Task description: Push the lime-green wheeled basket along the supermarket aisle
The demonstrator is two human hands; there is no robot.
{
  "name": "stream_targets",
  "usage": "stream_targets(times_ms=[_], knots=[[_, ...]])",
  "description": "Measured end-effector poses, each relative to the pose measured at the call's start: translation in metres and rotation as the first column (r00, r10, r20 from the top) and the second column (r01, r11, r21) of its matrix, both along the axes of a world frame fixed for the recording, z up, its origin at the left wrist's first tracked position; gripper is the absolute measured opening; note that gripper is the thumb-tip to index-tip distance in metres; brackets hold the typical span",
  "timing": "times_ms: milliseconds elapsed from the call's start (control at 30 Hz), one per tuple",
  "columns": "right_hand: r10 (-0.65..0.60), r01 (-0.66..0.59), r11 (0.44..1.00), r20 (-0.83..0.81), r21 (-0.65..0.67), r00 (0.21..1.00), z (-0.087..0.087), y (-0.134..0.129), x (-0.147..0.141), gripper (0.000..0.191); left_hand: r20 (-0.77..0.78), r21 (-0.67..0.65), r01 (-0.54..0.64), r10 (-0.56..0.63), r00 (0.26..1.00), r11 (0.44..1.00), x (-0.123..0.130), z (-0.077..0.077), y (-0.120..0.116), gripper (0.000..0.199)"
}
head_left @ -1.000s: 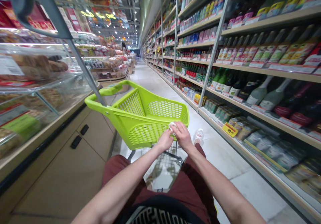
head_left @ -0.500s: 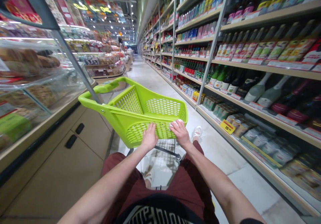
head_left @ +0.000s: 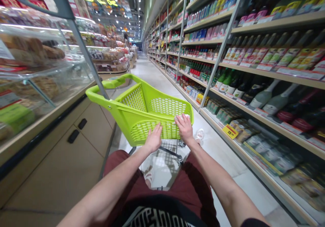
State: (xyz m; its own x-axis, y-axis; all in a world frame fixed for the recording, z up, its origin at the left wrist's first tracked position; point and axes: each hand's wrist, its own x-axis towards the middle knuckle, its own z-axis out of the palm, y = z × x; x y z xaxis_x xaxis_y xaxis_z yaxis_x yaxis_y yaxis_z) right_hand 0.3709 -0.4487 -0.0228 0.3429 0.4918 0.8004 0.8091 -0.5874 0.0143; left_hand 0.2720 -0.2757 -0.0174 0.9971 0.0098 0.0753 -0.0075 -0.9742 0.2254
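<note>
While the right hand [head_left: 185, 129] holds a white wipe [head_left: 176, 118] (probably soft and light, best gripped bunched) against the green basket [head_left: 121, 112], the left hand [head_left: 153, 138] extends its fingers at the same side.

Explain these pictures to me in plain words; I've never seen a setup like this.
There is no machine here: a person works with two bare hands. The view comes from a camera on the person's head, looking forward and down, so forearms reach in from below.

In front stands a green shopping cart. The right hand holds a white wad, perhaps a tissue, under its fingers near the cart's rim. The left hand holds nothing visible; it is spread by the perforated side, though how firmly it touches is unclear.

To the right, shelves carry bottles and cans. To the left is a counter with packaged food.
</note>
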Motion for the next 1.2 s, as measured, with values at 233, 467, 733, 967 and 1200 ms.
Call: stream_targets(times_ms=[233,467,733,967,1200], knots=[[0.054,-0.052,0.998,0.028,-0.047,0.998,-0.021,0.012,-0.003,0.033,-0.079,0.004,-0.03,0.03,0.996,1.0,-0.019,-0.017,0.014,0.067],[0.007,-0.01,0.999,-0.066,-0.053,0.998,-0.004,0.011,0.02,0.036,-0.11,-0.056,-0.122,0.115,0.987,0.991,-0.023,-0.026,0.031,0.066],[0.18,-0.185,0.976,-0.049,-0.111,0.982,-0.003,0.063,0.02,0.03,-0.086,-0.091,-0.244,0.237,0.968,0.965,-0.024,-0.033,0.066,0.064],[0.301,-0.335,0.871,-0.148,-0.359,0.942,-0.074,0.078,-0.015,0.028,-0.055,-0.076,-0.217,0.214,0.975,0.973,-0.034,-0.041,0.081,0.065],[0.268,-0.281,0.941,-0.091,-0.187,0.959,-0.007,0.116,-0.007,0.036,-0.008,-0.043,-0.243,0.243,0.97,0.969,-0.027,-0.027,0.1,0.066]])
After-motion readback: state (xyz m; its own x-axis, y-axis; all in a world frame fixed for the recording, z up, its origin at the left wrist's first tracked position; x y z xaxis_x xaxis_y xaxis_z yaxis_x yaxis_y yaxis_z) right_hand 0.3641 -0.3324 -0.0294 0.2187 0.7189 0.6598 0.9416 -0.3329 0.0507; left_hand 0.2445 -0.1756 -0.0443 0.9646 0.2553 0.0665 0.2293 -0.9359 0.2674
